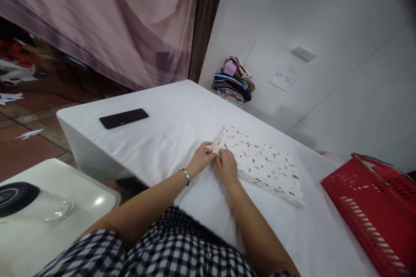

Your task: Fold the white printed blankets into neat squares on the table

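Observation:
A folded white cloth (263, 160) with a small scattered print lies flat on the white-covered table (169, 125). Its layers show along the near edge. At the cloth's left corner, my left hand (202, 158) pinches the edge between thumb and fingers; a metal bracelet is on that wrist. Close beside it, my right hand (227, 166) has its fingers closed on the same corner. The two sets of fingertips almost meet there, and they hide part of the corner.
A black phone (124, 118) lies on the table's far left. A red plastic basket (373, 212) stands at the right. Folded clothes (233, 80) are stacked by the wall beyond the table. At lower left, a white stool-like surface (87, 199) holds a clear container with a black part.

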### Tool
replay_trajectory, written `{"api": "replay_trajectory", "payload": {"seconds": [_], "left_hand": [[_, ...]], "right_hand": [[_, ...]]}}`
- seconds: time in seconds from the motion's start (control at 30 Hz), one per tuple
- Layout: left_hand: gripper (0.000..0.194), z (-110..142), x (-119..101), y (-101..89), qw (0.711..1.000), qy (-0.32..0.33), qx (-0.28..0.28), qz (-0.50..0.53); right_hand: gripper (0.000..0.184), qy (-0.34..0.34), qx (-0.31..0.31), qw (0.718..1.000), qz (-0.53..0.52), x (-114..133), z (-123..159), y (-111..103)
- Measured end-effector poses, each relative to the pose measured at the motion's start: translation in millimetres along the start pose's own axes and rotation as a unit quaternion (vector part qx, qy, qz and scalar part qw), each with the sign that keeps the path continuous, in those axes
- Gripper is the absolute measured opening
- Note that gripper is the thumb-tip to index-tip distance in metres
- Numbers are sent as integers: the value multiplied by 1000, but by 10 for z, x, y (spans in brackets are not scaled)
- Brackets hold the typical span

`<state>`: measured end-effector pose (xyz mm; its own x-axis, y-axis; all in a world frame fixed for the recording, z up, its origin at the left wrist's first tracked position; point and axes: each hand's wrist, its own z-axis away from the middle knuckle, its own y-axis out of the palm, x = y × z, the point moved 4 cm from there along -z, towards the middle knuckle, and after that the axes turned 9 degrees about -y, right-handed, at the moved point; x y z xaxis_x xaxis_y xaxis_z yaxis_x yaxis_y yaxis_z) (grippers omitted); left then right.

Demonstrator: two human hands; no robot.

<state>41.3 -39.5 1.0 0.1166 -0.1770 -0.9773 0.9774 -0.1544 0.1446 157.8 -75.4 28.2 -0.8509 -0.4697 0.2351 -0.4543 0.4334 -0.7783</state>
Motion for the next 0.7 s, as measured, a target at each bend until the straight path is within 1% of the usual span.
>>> {"api": "replay_trajectory", "payload": {"seconds": [0.1,0.17,0.3,0.47,0.57,0.63,0.7], "left_hand": [[44,16,-23,-3,1000,-15,0,2],[44,6,-25,-10,1000,-25,-11,-6],[42,-46,3,-7,997,-61,-24,-32],[34,-134,37,-29,994,-97,-23,-50],[35,-176,22,-92,984,-88,-32,-149],[39,-185,-9,-135,969,-70,-40,-233],[44,-177,-48,-163,953,-53,-45,-295]], "right_hand": [[20,-16,-1,1000,-6,34,22,11],[22,-19,6,1000,-9,56,38,24],[25,-18,38,999,10,86,57,66],[35,-28,80,996,20,62,114,103],[41,-55,92,994,26,-14,247,42],[43,-60,96,993,39,-118,395,-56],[43,-47,103,992,61,-270,585,-197]]}}
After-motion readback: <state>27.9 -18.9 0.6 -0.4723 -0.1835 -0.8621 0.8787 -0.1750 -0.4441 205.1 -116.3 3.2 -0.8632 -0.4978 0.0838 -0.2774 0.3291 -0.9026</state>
